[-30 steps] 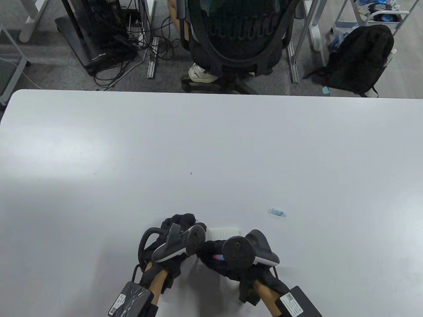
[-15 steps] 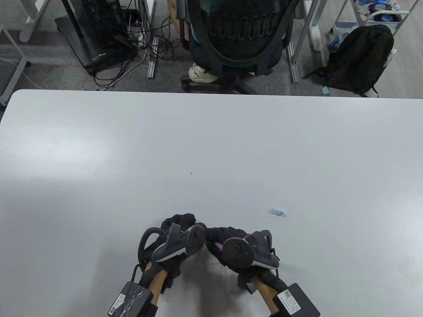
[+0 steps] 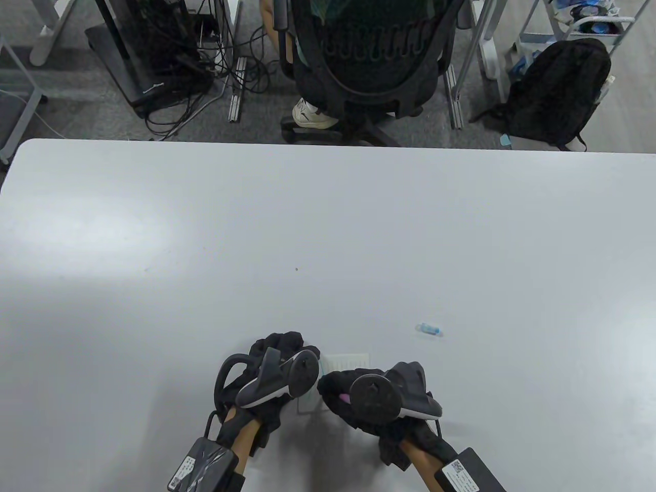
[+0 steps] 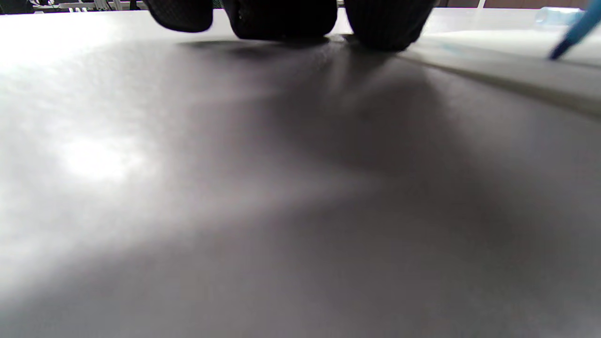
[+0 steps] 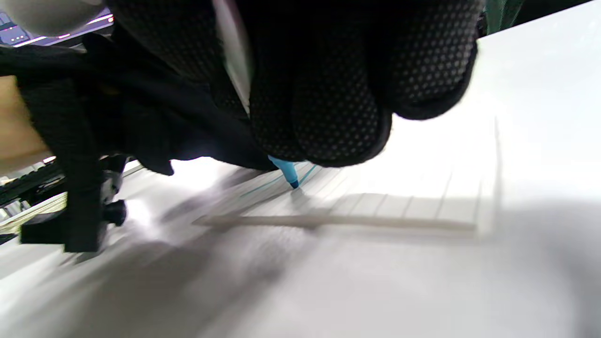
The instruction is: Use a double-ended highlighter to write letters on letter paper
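Observation:
A small lined letter paper (image 3: 349,361) lies near the table's front edge, partly under both hands. My right hand (image 3: 341,390) grips the double-ended highlighter, whose pink end (image 3: 345,396) peeks out beside the tracker. In the right wrist view the highlighter's blue tip (image 5: 288,176) touches the paper (image 5: 422,188) beside a thin blue stroke, under my gloved fingers (image 5: 338,117). My left hand (image 3: 284,344) rests at the paper's left edge; its fingertips (image 4: 385,28) press down beside the sheet (image 4: 516,51). The blue tip (image 4: 575,33) shows at the far right there.
A small blue highlighter cap (image 3: 429,329) lies on the white table (image 3: 328,230) to the right of the hands. Beyond the far edge stand an office chair (image 3: 366,56) with a seated person's shoe, cables and a black backpack (image 3: 556,92).
My right hand slid forward over the paper, hiding it, then drew back toward the near edge, so the sheet's top shows again. The left hand has stayed still.

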